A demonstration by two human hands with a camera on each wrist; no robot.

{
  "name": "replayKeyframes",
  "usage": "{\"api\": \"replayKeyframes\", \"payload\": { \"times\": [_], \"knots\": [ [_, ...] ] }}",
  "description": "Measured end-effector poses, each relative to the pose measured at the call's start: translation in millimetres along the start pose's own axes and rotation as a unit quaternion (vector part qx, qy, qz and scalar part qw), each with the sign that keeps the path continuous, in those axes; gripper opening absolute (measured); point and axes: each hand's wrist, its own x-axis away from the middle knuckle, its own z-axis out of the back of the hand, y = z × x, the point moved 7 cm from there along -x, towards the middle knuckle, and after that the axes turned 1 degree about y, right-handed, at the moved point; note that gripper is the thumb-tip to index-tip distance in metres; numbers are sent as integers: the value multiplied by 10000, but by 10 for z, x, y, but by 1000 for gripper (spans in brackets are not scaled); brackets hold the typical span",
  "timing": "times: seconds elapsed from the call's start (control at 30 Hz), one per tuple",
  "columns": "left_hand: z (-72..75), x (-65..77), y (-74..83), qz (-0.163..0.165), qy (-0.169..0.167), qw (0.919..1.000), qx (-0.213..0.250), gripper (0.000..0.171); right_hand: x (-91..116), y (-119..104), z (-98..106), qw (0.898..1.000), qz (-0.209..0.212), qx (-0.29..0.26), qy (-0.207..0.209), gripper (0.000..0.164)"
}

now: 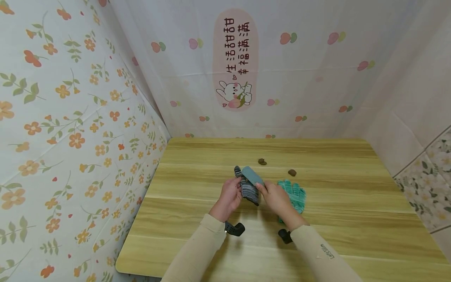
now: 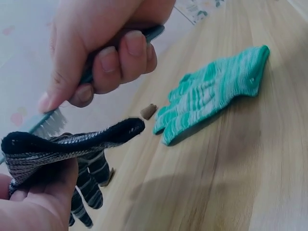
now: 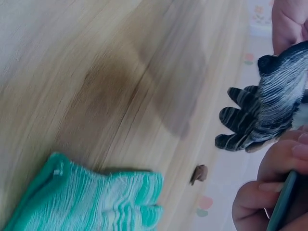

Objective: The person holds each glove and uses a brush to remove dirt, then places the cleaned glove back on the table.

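A black-and-grey knit glove (image 1: 249, 192) is held up off the table by my left hand (image 1: 230, 196), its fingers and thumb gripping the glove's side. In the left wrist view the black cuff (image 2: 72, 144) faces the camera and the striped glove fingers hang down. My right hand (image 1: 276, 197) grips a blue-grey brush (image 1: 252, 176) by its handle. The brush's pale bristles (image 2: 52, 124) are right at the glove's surface. Beside the right hand, a green-and-white knit glove (image 1: 296, 195) lies flat on the table, partly hidden by the right forearm in the head view.
Small brown lumps (image 1: 262, 161) lie on the wooden table (image 1: 190, 219) beyond the hands, with another brown lump (image 1: 292, 172) farther right. A floral curtain (image 1: 77, 141) borders the left side, and a printed cloth (image 1: 303, 86) hangs behind the table.
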Motion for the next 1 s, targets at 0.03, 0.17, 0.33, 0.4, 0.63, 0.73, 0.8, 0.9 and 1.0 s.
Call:
{"api": "replayKeyframes", "payload": {
  "times": [0.03,0.17,0.33,0.4,0.63,0.73,0.8,0.9,1.0],
  "knots": [
    [-6,1,0,12,-67,10000,-8,12,-3,5,-5,9999,-28,-133,-17,45],
    [-31,11,11,-11,-270,9996,-104,15,-5,-7,-12,9968,-51,-800,-2,47],
    [-42,14,16,32,-232,9994,-257,24,-1,-87,17,9931,2,-1169,131,46],
    [-64,20,15,43,-276,9992,-302,25,-2,-144,25,9933,96,-1131,207,46],
    [-133,37,9,-1,-574,9983,10,27,-25,-173,-45,9984,97,-532,180,44],
    [-102,35,23,-5,-502,9987,73,25,-20,-140,-59,9990,17,-428,132,43],
    [-79,33,35,1,-448,9990,77,25,-18,-129,-62,9991,15,-412,108,43],
    [-64,31,49,2,-426,9990,98,27,-21,-109,-67,9993,7,-376,66,42],
    [-51,26,62,-24,-364,9992,171,23,-28,-80,-61,9997,36,-203,116,42]
  ]
}}
